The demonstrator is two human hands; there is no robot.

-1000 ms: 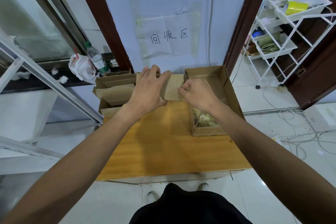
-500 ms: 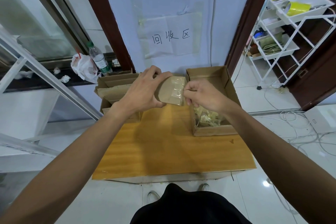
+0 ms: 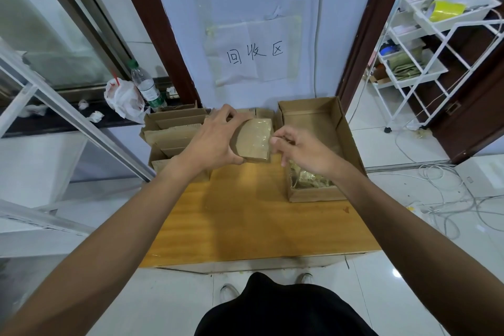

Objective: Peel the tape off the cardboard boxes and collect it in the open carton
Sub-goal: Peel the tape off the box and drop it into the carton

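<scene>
Forward, left hand (image 3: 214, 143) fingers gripping taped box (image 3: 254, 139), right hand (image 3: 304, 150) fingers pinching its edge

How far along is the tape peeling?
Done: a wad of peeled tape lies in the open carton. In hand: left hand grips a small box, right hand pinches its tape at the edge. Left: that box; the cardboard stack beside it, unclear.

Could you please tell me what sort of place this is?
Probably an office or workshop recycling corner: a handwritten wall sign reading 回收区 (recycling area), flattened cardboard boxes, and an open carton holding peeled tape.
</scene>
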